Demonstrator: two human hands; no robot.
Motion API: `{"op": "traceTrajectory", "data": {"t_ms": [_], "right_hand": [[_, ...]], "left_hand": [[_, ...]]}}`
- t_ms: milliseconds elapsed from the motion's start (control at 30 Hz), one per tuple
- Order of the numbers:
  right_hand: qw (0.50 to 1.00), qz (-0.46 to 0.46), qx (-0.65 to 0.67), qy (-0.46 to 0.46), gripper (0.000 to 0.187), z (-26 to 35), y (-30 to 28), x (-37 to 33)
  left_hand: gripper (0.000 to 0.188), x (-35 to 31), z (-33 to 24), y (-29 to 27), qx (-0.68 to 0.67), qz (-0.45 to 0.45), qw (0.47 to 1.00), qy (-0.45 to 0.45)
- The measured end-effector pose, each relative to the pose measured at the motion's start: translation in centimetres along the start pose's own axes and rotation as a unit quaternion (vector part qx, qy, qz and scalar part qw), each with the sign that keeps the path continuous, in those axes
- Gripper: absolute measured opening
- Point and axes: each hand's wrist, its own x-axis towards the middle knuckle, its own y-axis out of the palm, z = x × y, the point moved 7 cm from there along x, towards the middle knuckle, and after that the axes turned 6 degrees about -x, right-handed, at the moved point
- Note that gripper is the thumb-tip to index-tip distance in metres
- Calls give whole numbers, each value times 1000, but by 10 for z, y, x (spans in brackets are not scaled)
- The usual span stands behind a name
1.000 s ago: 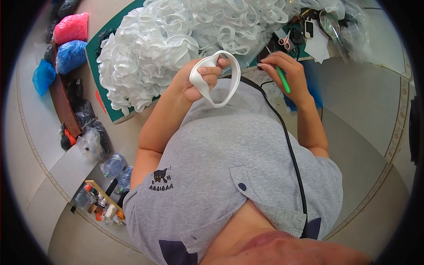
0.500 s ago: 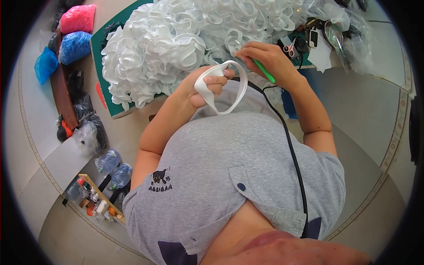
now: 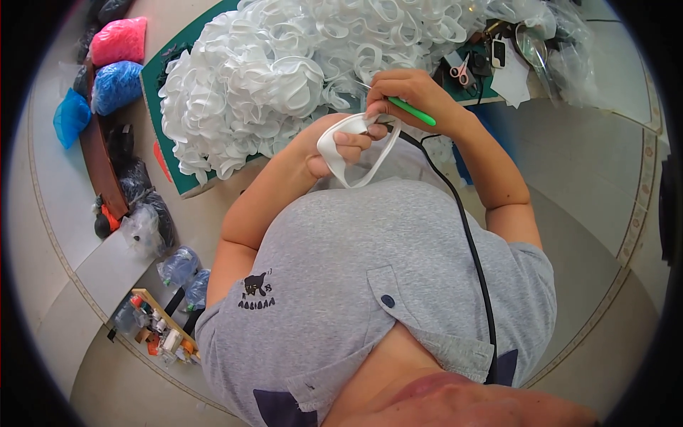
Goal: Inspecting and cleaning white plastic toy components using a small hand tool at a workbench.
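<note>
My left hand [image 3: 340, 148] is closed on a white loop-shaped strap [image 3: 329, 153], wide on one side and narrow on the other, held upright in front of my chest. In my right hand [image 3: 413, 92] sits a slim tool with a green handle [image 3: 413, 111] and a thin pointed metal end; its exact kind I cannot make out. The right fingertips touch the strap's upper edge beside my left fingers. Just beyond both hands lies a large heap of similar white loops [image 3: 235, 92], spread over a green tabletop [image 3: 153, 114].
Scissors with pink handles [image 3: 464, 72], a small white-framed device [image 3: 499, 53] and paper [image 3: 511, 87] lie at the table's right. Clear plastic bags [image 3: 573, 78] hang there. A black cable [image 3: 466, 235] runs down my front. Bagged pink [image 3: 119, 41] and blue [image 3: 117, 87] goods stand left.
My right hand has moved left and slightly down, bringing its fingers from beyond the loop onto its upper edge. The green-handled tool moved with it. The left hand keeps its hold.
</note>
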Motion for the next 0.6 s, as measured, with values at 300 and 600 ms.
{"op": "traceTrajectory", "data": {"t_ms": [300, 600], "right_hand": [[989, -137, -45, 27, 20, -1, -9, -3], [961, -144, -54, 230, 37, -35, -44, -89]], "left_hand": [[14, -5, -1, 0, -2, -3, 1000, 20], [15, -22, -30, 21, -44, 104, 991, 68]]}}
